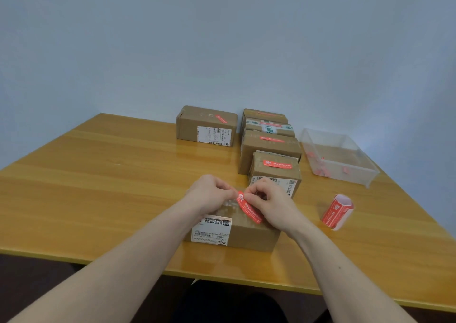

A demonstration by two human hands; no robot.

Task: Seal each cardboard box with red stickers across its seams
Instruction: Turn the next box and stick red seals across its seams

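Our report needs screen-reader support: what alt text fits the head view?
Both hands, left and right, pinch a red sticker over the near box on a wooden table. Behind stand stickered boxes, right a clear tray and sticker roll.

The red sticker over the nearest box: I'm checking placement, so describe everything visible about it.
The long, narrow red paper sticker bears white print and a white logo at its far end. It runs diagonally over the nearest brown cardboard box. The left hand and right hand pinch its far end; whether it is stuck down cannot be told.
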